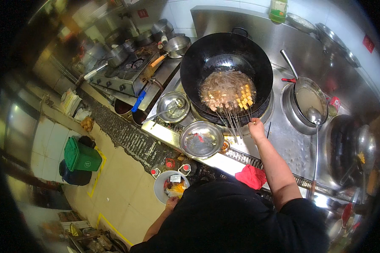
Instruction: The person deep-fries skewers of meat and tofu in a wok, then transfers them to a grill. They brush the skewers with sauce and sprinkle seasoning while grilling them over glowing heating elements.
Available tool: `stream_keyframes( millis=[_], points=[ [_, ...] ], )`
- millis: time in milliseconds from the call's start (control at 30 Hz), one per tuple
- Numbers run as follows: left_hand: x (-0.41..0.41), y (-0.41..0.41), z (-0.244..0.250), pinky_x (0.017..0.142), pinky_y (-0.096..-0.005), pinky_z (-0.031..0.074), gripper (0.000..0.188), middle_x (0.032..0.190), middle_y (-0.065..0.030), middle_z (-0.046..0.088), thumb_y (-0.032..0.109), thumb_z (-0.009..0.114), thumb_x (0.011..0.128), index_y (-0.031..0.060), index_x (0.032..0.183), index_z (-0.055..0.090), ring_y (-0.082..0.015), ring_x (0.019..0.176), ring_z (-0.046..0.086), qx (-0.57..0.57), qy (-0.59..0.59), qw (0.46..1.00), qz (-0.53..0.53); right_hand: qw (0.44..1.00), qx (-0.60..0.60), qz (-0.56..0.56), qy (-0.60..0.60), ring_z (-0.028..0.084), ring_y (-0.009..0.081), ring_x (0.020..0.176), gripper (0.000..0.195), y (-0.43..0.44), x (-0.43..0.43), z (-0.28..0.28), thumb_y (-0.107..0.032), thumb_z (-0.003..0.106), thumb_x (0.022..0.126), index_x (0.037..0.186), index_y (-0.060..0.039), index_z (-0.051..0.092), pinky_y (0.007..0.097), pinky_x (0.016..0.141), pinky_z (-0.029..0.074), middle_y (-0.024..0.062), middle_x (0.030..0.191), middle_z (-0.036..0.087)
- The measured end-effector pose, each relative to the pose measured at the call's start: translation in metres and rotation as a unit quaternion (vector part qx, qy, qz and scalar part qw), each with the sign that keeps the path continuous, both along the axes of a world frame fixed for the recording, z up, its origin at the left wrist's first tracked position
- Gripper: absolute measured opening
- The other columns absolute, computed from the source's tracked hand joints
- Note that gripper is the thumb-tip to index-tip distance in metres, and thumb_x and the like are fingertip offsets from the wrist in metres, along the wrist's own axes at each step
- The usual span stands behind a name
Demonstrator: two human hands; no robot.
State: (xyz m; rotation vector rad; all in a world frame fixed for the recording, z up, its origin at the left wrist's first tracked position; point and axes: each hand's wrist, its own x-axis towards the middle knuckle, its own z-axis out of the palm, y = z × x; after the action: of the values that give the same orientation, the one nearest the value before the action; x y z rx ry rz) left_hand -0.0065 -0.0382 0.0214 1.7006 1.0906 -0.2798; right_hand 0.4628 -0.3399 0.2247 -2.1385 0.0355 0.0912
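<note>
A large black wok (226, 60) holds bubbling oil with several metal skewers in it. Meat pieces (216, 102) are threaded on some skewers, and yellow cubes (246, 98) on others. My right hand (256, 127) is closed on the handle ends of the skewers with yellow cubes, at the wok's near rim. The other skewers (232, 121) lean over the rim, left of that hand. My left hand (172, 201) hangs low beside a grey bucket (157, 189) holding packets; its fingers are partly hidden, and whether they hold anything is unclear.
Two metal bowls (182, 139) (161, 110) stand left of the wok, one with a ladle. At right, a strainer (318, 87) and ladle (316, 142) rest over a pot. A red cloth (250, 177) lies on the front edge. A stove (126, 74) with pans stands at upper left.
</note>
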Motion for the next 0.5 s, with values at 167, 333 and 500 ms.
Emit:
stream_keyframes(
  millis=[167, 333, 500],
  points=[
    [-0.004, -0.001, 0.004, 0.073, -0.0274, 0.048, 0.031, 0.085, -0.0084, 0.066, 0.028, 0.062, 0.079, 0.0002, 0.092, 0.064, -0.0162, 0.077, 0.062, 0.011, 0.0, 1.0, -0.024, 0.946, -0.293, 0.046, -0.129, 0.062, 0.0325, 0.085, 0.044, 0.005, -0.02, 0.055, -0.02, 0.058, 0.075, 0.115, -0.0026, 0.047, 0.0439, 0.072, 0.047, 0.0207, 0.086, 0.061],
    [0.0, 0.0, 0.007, 0.073, -0.0274, 0.049, 0.031, 0.084, -0.0084, 0.066, 0.028, 0.063, 0.079, 0.0001, 0.092, 0.064, -0.0157, 0.076, 0.062, -0.001, 0.006, 1.0, -0.006, 0.858, -0.459, 0.133, -0.187, 0.064, 0.0297, 0.062, 0.028, -0.005, 0.002, 0.027, -0.009, 0.046, 0.079, 0.105, -0.0041, 0.054, 0.0413, 0.052, 0.049, 0.0112, 0.066, 0.063],
    [0.013, -0.015, 0.041, 0.073, -0.0279, 0.049, 0.031, 0.085, -0.0101, 0.066, 0.028, 0.063, 0.079, 0.0, 0.091, 0.064, -0.0179, 0.077, 0.063, 0.038, 0.036, 0.999, -0.006, 0.908, -0.369, 0.076, -0.182, 0.065, 0.03, 0.069, 0.022, -0.01, 0.022, 0.04, -0.01, 0.047, 0.08, 0.096, -0.0031, 0.06, 0.0425, 0.058, 0.05, 0.0179, 0.075, 0.064]
  ],
)
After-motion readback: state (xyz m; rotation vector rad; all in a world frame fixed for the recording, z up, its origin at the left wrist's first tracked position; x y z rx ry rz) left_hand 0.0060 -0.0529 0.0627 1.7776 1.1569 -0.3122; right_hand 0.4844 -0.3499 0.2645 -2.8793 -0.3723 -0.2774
